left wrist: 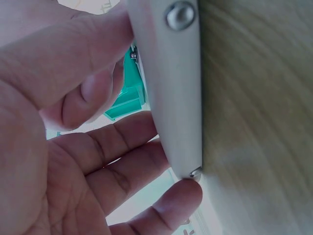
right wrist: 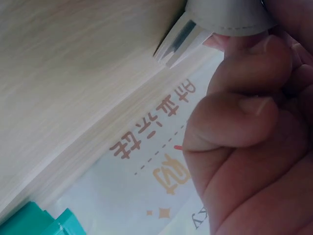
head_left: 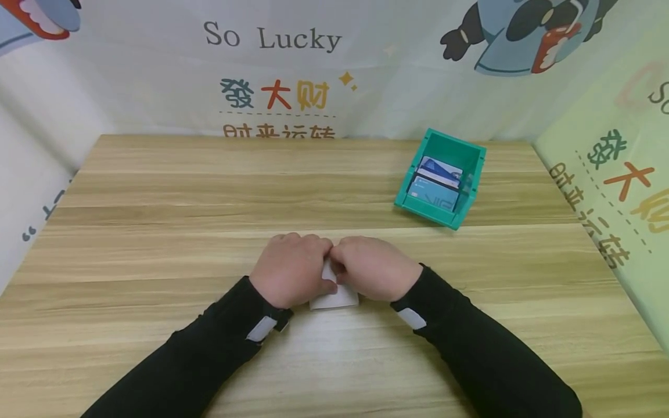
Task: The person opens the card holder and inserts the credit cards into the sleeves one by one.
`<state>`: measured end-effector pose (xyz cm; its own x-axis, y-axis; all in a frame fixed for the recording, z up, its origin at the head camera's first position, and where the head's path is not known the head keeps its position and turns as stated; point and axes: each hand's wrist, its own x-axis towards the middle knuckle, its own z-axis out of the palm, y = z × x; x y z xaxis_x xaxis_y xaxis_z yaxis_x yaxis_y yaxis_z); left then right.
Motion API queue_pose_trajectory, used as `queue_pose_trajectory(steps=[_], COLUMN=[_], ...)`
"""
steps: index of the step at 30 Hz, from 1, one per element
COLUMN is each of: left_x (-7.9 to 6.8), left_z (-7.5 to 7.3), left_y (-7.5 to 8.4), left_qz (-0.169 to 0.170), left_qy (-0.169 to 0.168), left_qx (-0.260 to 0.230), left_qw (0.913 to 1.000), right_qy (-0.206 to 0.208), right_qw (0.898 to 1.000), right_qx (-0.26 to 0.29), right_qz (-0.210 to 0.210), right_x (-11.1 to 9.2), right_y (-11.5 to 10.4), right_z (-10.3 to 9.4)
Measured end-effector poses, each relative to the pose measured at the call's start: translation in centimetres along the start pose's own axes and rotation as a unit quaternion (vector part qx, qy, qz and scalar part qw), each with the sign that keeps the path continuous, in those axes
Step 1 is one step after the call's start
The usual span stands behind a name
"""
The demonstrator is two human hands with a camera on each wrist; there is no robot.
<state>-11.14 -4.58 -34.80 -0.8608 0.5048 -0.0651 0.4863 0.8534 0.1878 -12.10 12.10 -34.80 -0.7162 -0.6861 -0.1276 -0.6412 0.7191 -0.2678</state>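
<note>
A pale, smooth case [head_left: 334, 299] with a domed metal snap [left wrist: 180, 15] and a stitched edge, probably a wallet, though fingers cover much of it, sits at the near middle of the table [head_left: 209, 203]. The left hand [head_left: 292, 270] grips its side between thumb and fingers; the right hand [head_left: 378, 267], fingers curled, pinches its upper part. Beyond, right of centre, a green plastic box [head_left: 425, 216] holds glossy cards [head_left: 432, 193]. The tabletop has streaky, light wood grain; printed white sheeting [head_left: 392, 98] backs it.
</note>
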Motion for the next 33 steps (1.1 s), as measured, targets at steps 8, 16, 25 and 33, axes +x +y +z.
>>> queue_pose_trajectory(steps=[8,16,25,33], left_x=[0.0,0.0,-0.2,-0.6], left_z=[0.0,0.0,0.1,0.7], left_y=[0.1,0.2,1.1,1.7], left_qz=[-0.003,0.012,0.055,0.072], left_qy=[-0.009,-0.009,-0.006,0.008], left_qx=[0.017,0.03,0.037,0.04], left_qw=[0.9998,0.9994,0.9978,0.9965], right_qy=[-0.011,-0.036,-0.052,-0.055], right_qw=[0.999,0.997,0.996,0.996], right_qx=[0.027,0.022,0.013,0.002], right_qz=[0.038,0.058,0.076,0.071], right_x=[-0.8,-1.3,-1.5,-1.5], right_y=[0.9,2.1,2.6,2.7], right_z=[-0.7,-1.2,-1.2,-0.9])
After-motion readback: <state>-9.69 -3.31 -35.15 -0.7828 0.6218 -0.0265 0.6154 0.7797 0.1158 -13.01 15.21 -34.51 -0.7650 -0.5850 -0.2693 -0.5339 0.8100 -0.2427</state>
